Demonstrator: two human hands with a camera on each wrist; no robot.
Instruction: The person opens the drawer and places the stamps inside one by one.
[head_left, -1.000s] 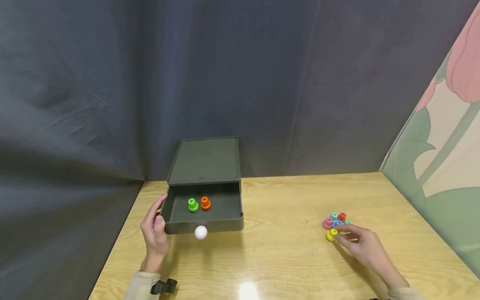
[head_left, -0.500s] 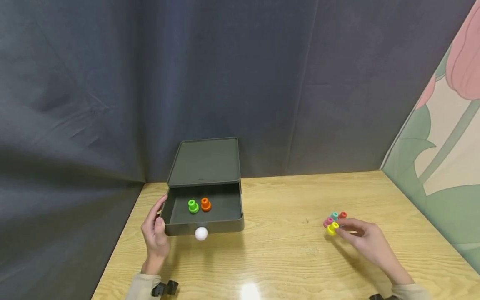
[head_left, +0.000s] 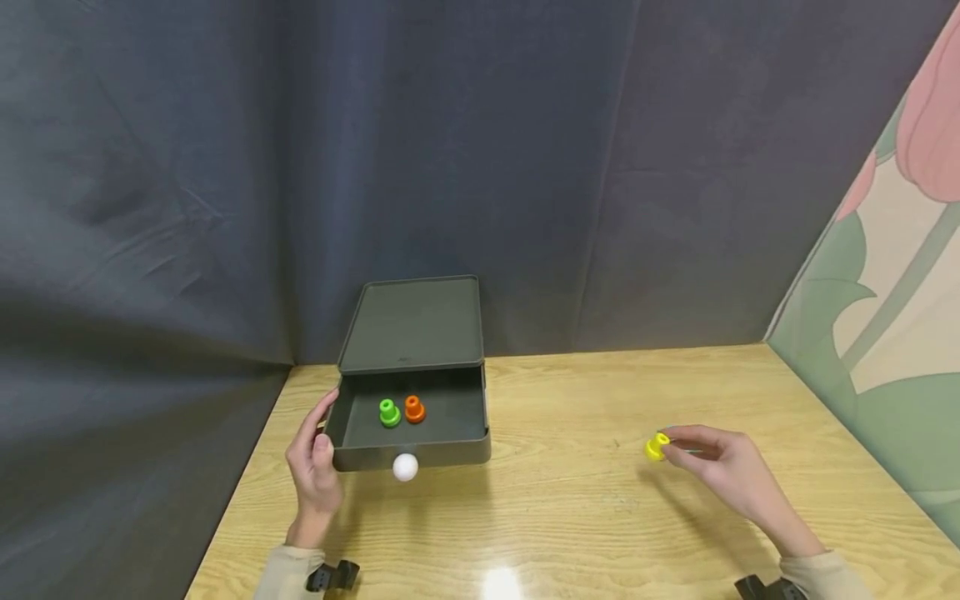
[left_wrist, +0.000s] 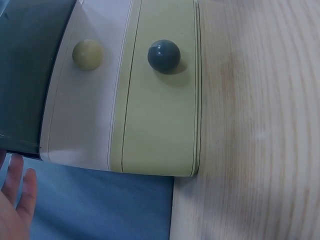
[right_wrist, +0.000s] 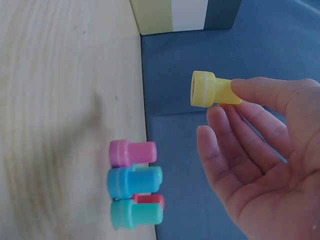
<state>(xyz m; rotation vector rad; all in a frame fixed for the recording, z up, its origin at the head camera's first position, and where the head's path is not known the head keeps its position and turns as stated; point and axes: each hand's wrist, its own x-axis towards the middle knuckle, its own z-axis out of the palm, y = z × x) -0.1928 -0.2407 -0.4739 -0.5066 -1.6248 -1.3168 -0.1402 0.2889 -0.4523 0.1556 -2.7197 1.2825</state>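
My right hand (head_left: 731, 471) pinches a small yellow toy stamp (right_wrist: 205, 90) by its narrow handle, between thumb and fingers. In the right wrist view the stamp is up off the table, its wide end pointing away from the palm. Standing on the table are other stamps: pink (right_wrist: 132, 152), blue (right_wrist: 132, 181), teal (right_wrist: 137, 213) and a partly hidden red one (right_wrist: 150, 199). My left hand (head_left: 313, 479) lies along the left side of the pulled-out dark grey drawer (head_left: 450, 454), fingers extended. Inside that drawer sit a green stamp (head_left: 389, 414) and an orange stamp (head_left: 415, 410).
The drawer belongs to a stacked cabinet (head_left: 420, 321) with a dark top. A white drawer front (left_wrist: 85, 110) and a pale green one (left_wrist: 160, 115) lie below it. A white knob (head_left: 405, 467) sticks out in front. Dark curtain (head_left: 525, 167) borders the wooden table (head_left: 555, 500).
The right hand has lifted the yellow stamp off the table and moved it slightly back and left, now overlapping the other stamps. The left hand stays by the drawer.
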